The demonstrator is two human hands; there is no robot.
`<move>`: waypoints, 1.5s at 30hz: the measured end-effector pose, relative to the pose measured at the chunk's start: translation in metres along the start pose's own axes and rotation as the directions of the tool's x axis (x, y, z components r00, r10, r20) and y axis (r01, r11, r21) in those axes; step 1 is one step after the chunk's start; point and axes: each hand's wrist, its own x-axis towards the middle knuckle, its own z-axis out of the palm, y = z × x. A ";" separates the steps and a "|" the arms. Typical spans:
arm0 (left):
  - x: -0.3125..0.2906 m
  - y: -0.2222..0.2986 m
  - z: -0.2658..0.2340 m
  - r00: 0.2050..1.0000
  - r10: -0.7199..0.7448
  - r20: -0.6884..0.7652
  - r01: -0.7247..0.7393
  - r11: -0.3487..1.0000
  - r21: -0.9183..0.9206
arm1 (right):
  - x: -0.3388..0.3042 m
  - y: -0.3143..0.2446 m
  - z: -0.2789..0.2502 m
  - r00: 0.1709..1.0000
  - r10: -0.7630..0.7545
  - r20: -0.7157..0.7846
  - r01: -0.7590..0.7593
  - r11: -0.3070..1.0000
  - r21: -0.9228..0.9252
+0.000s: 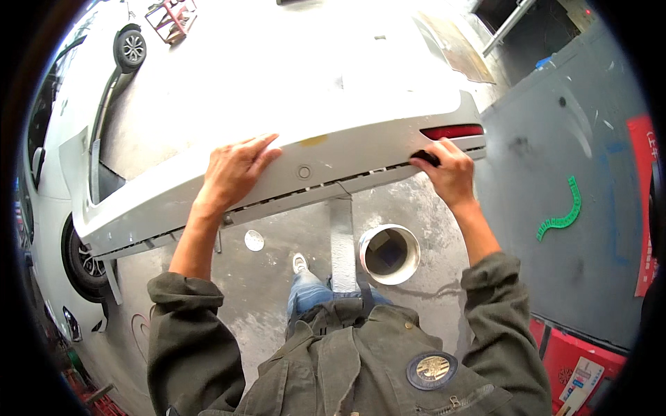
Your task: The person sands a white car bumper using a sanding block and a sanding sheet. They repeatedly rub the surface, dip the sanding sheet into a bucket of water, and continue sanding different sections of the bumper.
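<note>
A white car bumper [368,142] stretches across in front of me, with a narrow slotted lower edge facing me. My left hand [238,170] rests on its upper surface, fingers stretched out and thumb apart, holding nothing. Toward the right end, my right hand [449,170] pinches a small black object [426,158] against the bumper near the slotted edge; its kind cannot be made out. Just above that hand sits a red reflector [452,131]. Between my hands are a round cap [304,172] and a yellowish patch [314,141] on the bumper.
A pale support post [342,243] stands under the bumper, beside a white bucket [415,251]. A white lid-like disc [254,240] lies on the floor. At left is a white car [52,156]. The grey surface [513,159] at right bears a green curved strip [573,204].
</note>
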 end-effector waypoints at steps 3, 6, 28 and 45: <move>-0.001 0.005 -0.005 0.995 -0.086 0.044 0.090 0.992 -0.085 | -0.017 -0.019 -0.005 0.957 0.275 -0.097 -0.245 0.938 0.245; -0.005 -0.001 -0.003 0.992 0.017 -0.122 -0.060 0.934 -0.353 | -0.024 -0.059 -0.014 0.816 0.575 0.065 -0.450 0.560 0.696; -0.137 -0.032 -0.087 0.805 0.532 0.264 -0.285 0.736 -0.614 | -0.092 -0.307 0.034 0.774 0.021 0.633 -0.633 0.039 0.773; -0.071 -0.107 -0.101 0.892 0.418 -0.172 -0.435 0.897 -0.078 | -0.083 -0.356 0.077 0.929 0.348 0.124 -0.326 0.612 0.721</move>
